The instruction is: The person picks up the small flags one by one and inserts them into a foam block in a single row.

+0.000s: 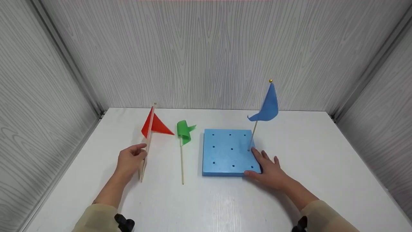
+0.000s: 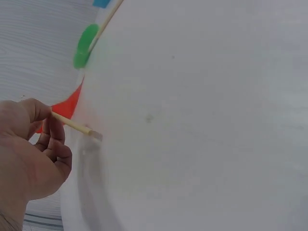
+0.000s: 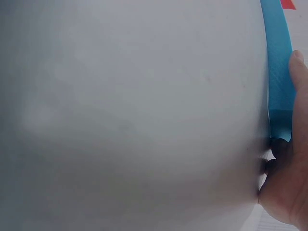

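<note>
Step in hand, I'd judge: taking up red triangular flag (image 1: 158, 126) on pale wooden stick (image 2: 72, 123), well L of square blue holed board (image 1: 222, 158). Next prob calls for carrying it R, stick upright over free hole (image 1: 232, 149). My L hand (image 1: 130, 160) pinches stick btwn thumb + fingers. My R hand (image 1: 272, 172) spread, thumb on board's front edge, fingers along R side, nr upright blue flag (image 1: 269, 104).

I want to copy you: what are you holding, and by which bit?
The left hand pinches the red flag partway down its stick. The right hand touches the block near one corner.
</note>
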A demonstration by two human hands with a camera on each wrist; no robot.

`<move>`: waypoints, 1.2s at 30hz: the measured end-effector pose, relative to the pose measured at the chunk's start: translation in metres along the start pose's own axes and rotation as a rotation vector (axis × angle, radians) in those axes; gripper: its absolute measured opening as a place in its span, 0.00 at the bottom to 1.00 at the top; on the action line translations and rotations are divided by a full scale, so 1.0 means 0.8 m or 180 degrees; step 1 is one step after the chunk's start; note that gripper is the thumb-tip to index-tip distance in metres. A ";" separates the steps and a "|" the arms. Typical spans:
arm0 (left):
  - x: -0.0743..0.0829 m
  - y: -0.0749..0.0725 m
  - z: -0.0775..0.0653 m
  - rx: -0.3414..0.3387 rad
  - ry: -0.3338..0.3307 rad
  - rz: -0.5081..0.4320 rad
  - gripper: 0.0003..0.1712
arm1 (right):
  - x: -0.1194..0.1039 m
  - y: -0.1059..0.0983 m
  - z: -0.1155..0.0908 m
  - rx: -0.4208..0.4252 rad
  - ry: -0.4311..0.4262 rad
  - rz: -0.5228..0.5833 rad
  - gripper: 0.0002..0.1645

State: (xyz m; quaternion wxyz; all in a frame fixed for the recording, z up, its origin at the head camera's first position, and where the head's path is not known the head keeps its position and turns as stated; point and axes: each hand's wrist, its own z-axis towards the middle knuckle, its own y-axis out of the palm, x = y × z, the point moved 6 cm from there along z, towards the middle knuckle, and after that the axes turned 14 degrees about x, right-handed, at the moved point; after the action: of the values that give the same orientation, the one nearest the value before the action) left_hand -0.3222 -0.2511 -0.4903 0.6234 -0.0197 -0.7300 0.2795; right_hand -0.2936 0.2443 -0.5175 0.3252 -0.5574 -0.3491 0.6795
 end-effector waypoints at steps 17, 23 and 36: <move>0.104 0.023 -0.009 -0.0157 0.0597 -0.0561 0.16 | 0.004 0.001 0.003 0.0020 -0.0060 0.0004 0.66; 0.150 0.053 -0.022 -0.0249 0.0864 -0.0724 0.15 | 0.003 0.001 0.003 0.0003 -0.0019 0.0011 0.67; 0.206 0.121 -0.044 -0.0463 0.0966 -0.1033 0.12 | 0.000 0.002 0.002 -0.0012 0.0062 0.0005 0.66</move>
State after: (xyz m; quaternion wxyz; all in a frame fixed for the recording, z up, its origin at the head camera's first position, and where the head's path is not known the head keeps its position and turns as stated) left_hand -0.3575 -0.0937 -0.3818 0.7597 0.0114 -0.6397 0.1161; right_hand -0.2950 0.2432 -0.5184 0.3270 -0.5648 -0.3468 0.6737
